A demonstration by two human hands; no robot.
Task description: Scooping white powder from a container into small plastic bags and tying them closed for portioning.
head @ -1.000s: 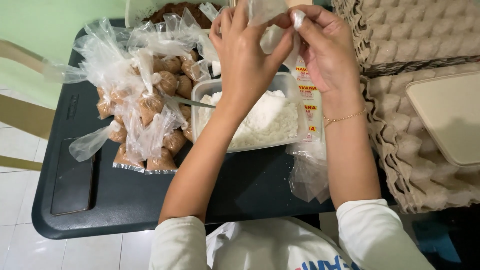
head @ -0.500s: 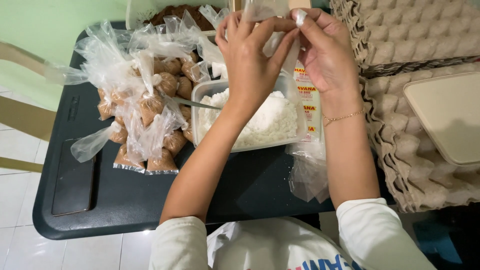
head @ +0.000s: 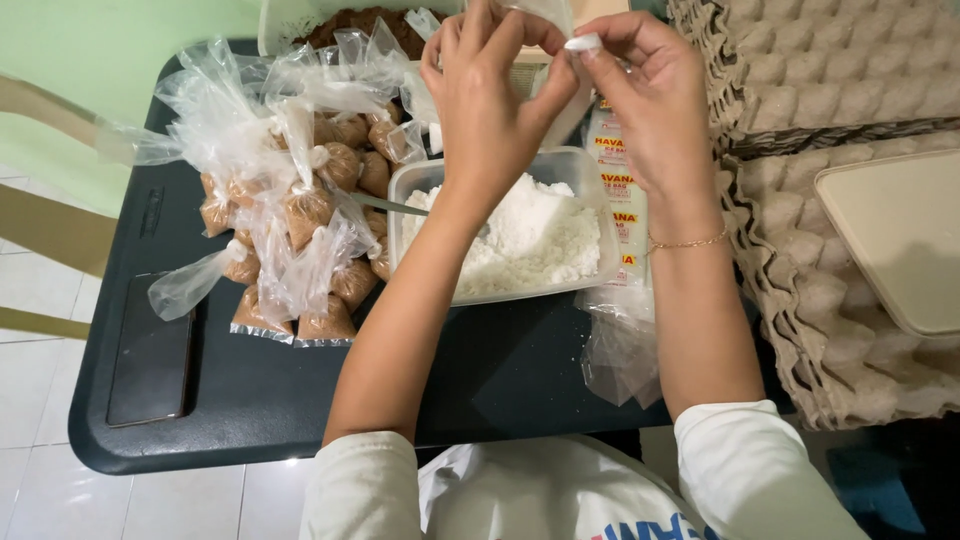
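My left hand [head: 490, 100] and my right hand [head: 645, 90] are raised together above a clear plastic tub [head: 600, 205] of white grated stuff. Both pinch a small clear plastic bag [head: 548, 12] at the top of the view; its lower part is hidden behind my fingers. A metal spoon handle [head: 385, 205] sticks out of the tub to the left. A pile of knotted clear bags filled with brown powder [head: 300, 210] lies left of the tub.
All of this rests on a dark plastic table [head: 280, 390]. A black phone [head: 150, 350] lies at its left edge. A pack of empty bags [head: 620, 230] sits right of the tub. Stacked egg trays [head: 830, 200] and a beige lid [head: 900, 240] fill the right. A bowl of brown powder [head: 360, 20] stands behind.
Both hands have lifted the small bag slightly higher and my fingers have shifted on it. The other things stay where they were.
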